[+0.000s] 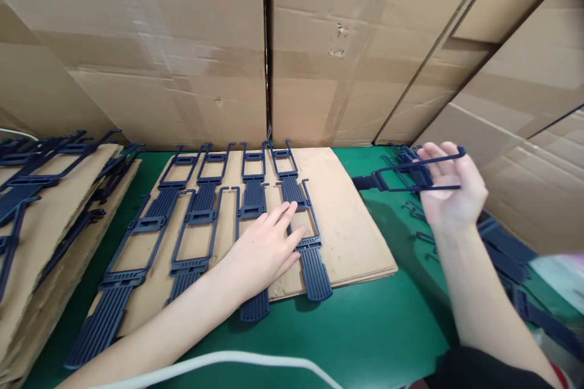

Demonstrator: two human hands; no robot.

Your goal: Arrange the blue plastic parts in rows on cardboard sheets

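White cable [237, 357]; frame [379, 181] in right hand [457, 197]

I count eight dark-blue plastic frames with ribbed paddles [317, 276] on flat brown cardboard [353, 225], four per row, and one more such frame [378, 181] in my right hand [455, 200]; the left pile [39, 181] and right pile [506, 261] overlap beyond counting.
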